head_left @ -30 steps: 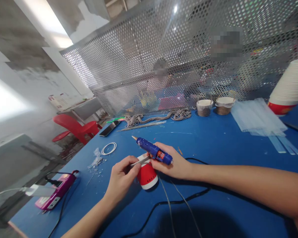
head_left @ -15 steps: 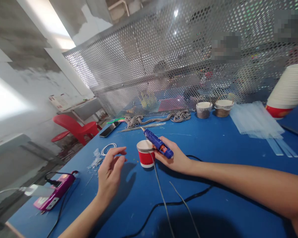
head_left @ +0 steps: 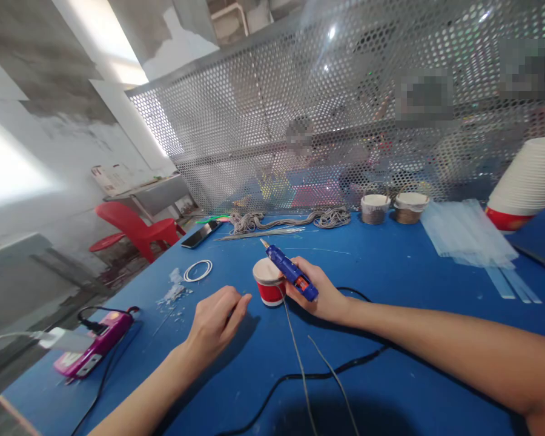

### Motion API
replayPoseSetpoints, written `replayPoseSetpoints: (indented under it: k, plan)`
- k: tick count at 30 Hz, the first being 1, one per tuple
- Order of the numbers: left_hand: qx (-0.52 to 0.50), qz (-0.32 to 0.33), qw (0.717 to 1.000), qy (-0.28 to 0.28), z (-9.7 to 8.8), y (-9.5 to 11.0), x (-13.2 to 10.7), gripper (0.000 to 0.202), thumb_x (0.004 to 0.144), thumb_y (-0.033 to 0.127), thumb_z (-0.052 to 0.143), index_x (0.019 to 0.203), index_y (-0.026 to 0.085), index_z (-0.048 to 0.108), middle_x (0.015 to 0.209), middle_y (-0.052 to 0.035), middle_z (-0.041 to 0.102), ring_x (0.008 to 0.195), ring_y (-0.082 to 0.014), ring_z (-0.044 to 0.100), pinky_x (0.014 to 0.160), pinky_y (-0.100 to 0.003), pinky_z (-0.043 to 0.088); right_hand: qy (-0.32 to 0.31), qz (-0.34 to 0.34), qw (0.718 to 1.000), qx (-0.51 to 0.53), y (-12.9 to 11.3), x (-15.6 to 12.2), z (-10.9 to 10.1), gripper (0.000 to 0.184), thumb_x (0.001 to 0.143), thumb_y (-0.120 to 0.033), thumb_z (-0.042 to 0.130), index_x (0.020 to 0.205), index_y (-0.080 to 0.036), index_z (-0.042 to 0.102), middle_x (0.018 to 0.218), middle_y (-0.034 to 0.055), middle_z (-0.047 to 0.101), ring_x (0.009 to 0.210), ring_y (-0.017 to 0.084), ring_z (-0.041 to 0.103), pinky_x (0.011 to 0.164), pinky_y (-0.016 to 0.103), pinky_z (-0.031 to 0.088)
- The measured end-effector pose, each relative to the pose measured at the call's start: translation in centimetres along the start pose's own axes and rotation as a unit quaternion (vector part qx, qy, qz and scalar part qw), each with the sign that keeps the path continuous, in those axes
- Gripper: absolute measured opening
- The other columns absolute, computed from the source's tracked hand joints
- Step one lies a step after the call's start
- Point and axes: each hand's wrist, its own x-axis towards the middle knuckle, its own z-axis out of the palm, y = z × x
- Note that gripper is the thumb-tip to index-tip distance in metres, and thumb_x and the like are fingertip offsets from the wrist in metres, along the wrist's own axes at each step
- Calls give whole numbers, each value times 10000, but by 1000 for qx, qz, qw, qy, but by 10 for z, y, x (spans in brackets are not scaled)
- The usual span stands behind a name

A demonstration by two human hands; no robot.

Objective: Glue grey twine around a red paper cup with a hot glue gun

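A blue hot glue gun [head_left: 293, 272] is gripped in my right hand [head_left: 322, 293], its nozzle pointing up and to the left. Just under the gun stands a red and white paper cup [head_left: 270, 293], upright, with grey cord [head_left: 295, 348] around its upper part and a long tail trailing toward me. The fingers of my right hand are against the cup's right side, partly hidden by the gun. Left of the cup and apart from it, my left hand [head_left: 220, 318] is curled closed with the thumb toward the cup; nothing shows in it.
A purple power strip [head_left: 95, 348] lies at left, near glue scraps [head_left: 175, 290] and a white cable ring [head_left: 198, 270]. Behind are a phone [head_left: 200, 234], grey cord bundles [head_left: 247, 221], two cord-wrapped cups [head_left: 375, 209], translucent strips [head_left: 467, 233], stacked cups [head_left: 527, 181] and a perforated metal screen [head_left: 236, 133].
My left hand has curled its fingers in and shifted right, nearer the cup. The glue gun and cup stay together in about the same place; the view has tilted slightly.
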Motion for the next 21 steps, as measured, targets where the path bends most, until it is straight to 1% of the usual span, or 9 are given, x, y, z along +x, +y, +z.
replayPoseSetpoints:
  k: [1, 2, 4, 6, 8, 11, 14, 19, 21]
  plan:
    - [-1, -4, 1000, 1, 3, 2, 1, 148, 833, 196, 487, 707, 208, 564, 615, -6, 593, 512, -109, 529, 513, -214, 432, 0, -4, 1000, -6, 1, -1, 0, 154, 759, -154, 537, 900, -190, 488, 775, -2, 560, 639, 121, 488, 630, 244, 431]
    - [-3, -11, 1000, -1, 5, 3, 1, 110, 842, 195, 484, 840, 200, 594, 744, -34, 648, 573, -113, 572, 544, -216, 465, 1, -8, 1000, -12, 3, -2, 0, 160, 758, -149, 537, 905, -191, 491, 781, 1, 565, 644, 124, 493, 636, 247, 432]
    - [-9, -20, 1000, -10, 9, 8, 4, 206, 856, 195, 474, 1032, 193, 581, 969, -80, 666, 655, -118, 615, 573, -224, 505, 3, -13, 1000, -19, 5, -3, 1, 174, 751, -146, 542, 911, -192, 492, 793, 6, 570, 656, 129, 503, 643, 251, 435]
    - [-8, -19, 999, -24, 12, 11, 7, 250, 864, 189, 465, 1089, 188, 573, 1086, -107, 643, 686, -122, 627, 580, -233, 524, 1, -14, 1000, -19, 7, -4, 2, 181, 748, -154, 549, 914, -192, 489, 788, 3, 564, 649, 128, 501, 631, 247, 431]
    - [-1, -12, 999, -33, 14, 13, 13, 260, 867, 185, 460, 1099, 186, 575, 1142, -121, 622, 707, -127, 632, 609, -253, 541, 1, -16, 1000, -17, 8, -4, 2, 184, 750, -164, 560, 916, -192, 486, 772, -5, 552, 636, 124, 489, 617, 241, 422]
    - [7, -2, 999, -40, 17, 14, 20, 244, 873, 176, 451, 1084, 186, 573, 1169, -126, 608, 742, -135, 638, 645, -277, 555, -5, -13, 1000, -10, 7, -4, 2, 171, 765, -175, 568, 917, -188, 490, 780, 1, 557, 650, 130, 498, 630, 249, 425]
    - [9, 12, 999, -48, 19, 14, 25, 213, 868, 156, 449, 1040, 178, 574, 1136, -120, 619, 781, -143, 643, 651, -275, 555, -12, -3, 1000, 0, 6, -5, 0, 157, 773, -185, 573, 908, -188, 492, 809, 16, 580, 679, 142, 526, 656, 266, 441]
    - [24, 30, 998, -40, 21, 12, 24, 172, 844, 141, 471, 966, 169, 589, 1001, -96, 661, 835, -160, 649, 684, -268, 541, -10, -6, 1000, 2, 5, -5, 0, 165, 773, -177, 577, 920, -180, 503, 817, 29, 601, 684, 153, 555, 652, 273, 458]
    - [33, 34, 998, -40, 22, 11, 24, 151, 842, 147, 480, 933, 164, 599, 911, -78, 670, 806, -158, 646, 676, -261, 528, 3, -9, 1000, 7, 2, -5, 0, 163, 783, -172, 572, 936, -178, 515, 841, 36, 612, 715, 158, 576, 678, 278, 469]
